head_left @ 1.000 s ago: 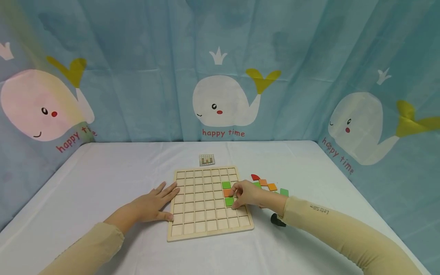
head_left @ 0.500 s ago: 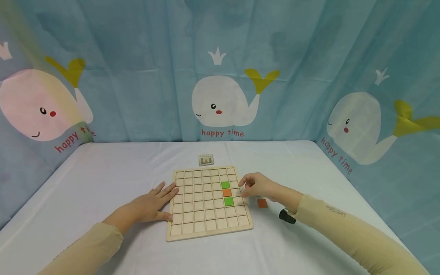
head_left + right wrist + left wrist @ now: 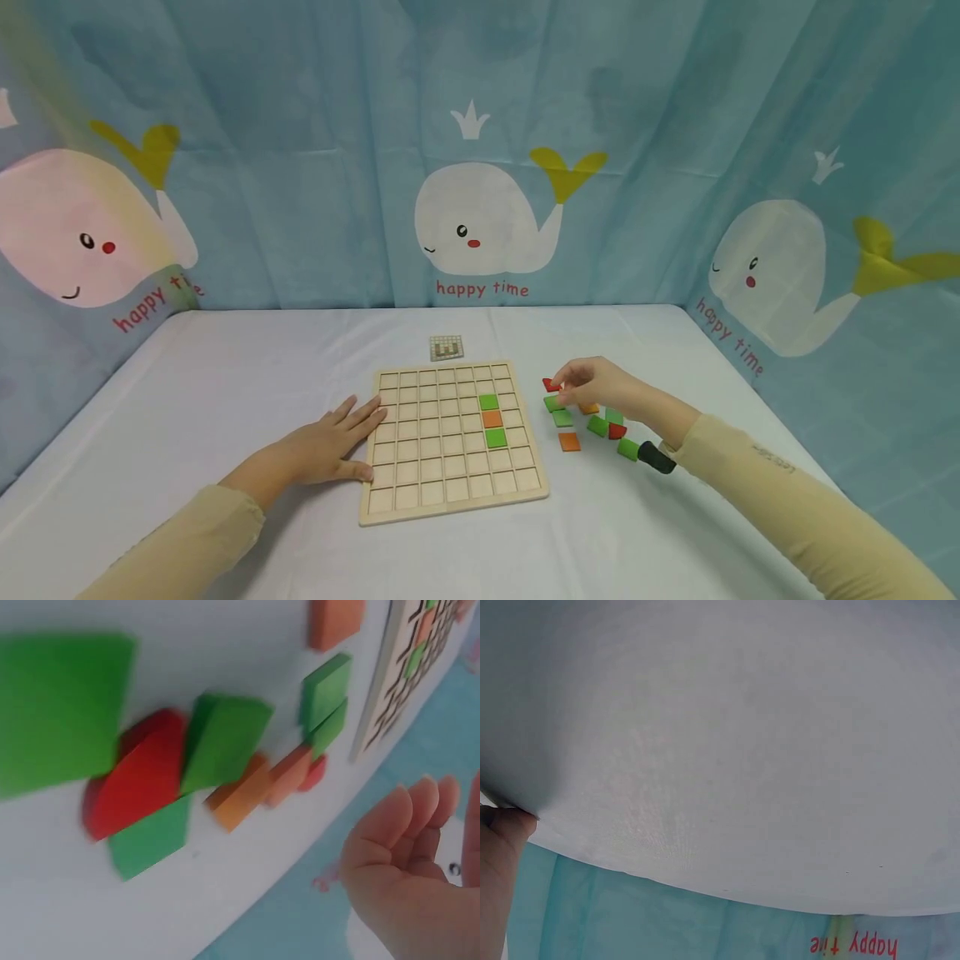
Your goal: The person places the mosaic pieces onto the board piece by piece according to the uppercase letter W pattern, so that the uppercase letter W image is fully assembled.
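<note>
A wooden grid board lies on the white table with two green tiles and an orange tile between them, stacked in one column at its right side. My left hand rests with spread fingers on the board's left edge; the left wrist view catches only part of this hand. Beyond the board's right side, my right hand hovers over loose tiles, its fingertips beside a green tile and a red piece. In the right wrist view, the fingers are loosely bent with nothing between them.
A small pattern card lies behind the board. More loose pieces sit to the right, including a lone orange tile and a green tile beside a black object near the right sleeve. A blue whale-print curtain hangs behind the table.
My right hand has moved from the board's tiles rightward to the loose pieces, uncovering the column of green, orange and green. My left hand has stayed on the board's edge.
</note>
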The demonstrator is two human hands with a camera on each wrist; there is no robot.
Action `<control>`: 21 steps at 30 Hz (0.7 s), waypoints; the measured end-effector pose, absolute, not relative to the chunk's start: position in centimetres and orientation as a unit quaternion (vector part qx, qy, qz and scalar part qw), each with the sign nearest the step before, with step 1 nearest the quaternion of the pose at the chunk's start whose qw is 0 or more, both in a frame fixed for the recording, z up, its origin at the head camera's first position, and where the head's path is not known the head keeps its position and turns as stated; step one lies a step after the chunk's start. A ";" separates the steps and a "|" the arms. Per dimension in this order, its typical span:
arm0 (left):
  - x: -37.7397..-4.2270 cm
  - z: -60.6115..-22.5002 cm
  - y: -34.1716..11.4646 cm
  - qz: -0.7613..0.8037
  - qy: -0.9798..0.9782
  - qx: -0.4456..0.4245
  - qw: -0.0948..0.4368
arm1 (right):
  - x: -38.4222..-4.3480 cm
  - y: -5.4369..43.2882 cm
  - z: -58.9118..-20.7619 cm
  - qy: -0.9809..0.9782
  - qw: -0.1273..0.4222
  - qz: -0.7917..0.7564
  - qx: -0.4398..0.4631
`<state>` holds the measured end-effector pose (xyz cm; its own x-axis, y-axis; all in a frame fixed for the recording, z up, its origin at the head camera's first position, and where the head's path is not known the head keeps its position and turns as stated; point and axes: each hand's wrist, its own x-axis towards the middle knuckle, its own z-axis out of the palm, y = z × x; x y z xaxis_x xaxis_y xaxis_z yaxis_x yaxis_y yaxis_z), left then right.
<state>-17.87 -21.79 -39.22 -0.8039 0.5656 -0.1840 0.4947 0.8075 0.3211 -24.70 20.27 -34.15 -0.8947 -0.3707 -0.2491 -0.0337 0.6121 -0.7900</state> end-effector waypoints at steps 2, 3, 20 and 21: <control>-17.9 -39.2 -21.8 0.129 0.941 0.282 0.136 | -25.0 20.8 -34.2 0.883 0.193 -0.411 -0.119; -17.9 -39.3 -21.9 0.128 0.941 0.282 0.135 | -25.2 21.0 -34.2 0.886 0.192 -0.406 -0.118; -17.7 -38.9 -21.8 0.132 0.939 0.286 0.136 | -28.9 22.4 -36.2 0.877 0.236 -0.382 -0.173; -17.7 -38.8 -21.8 0.133 0.939 0.286 0.137 | -29.2 22.3 -36.3 0.878 0.239 -0.374 -0.178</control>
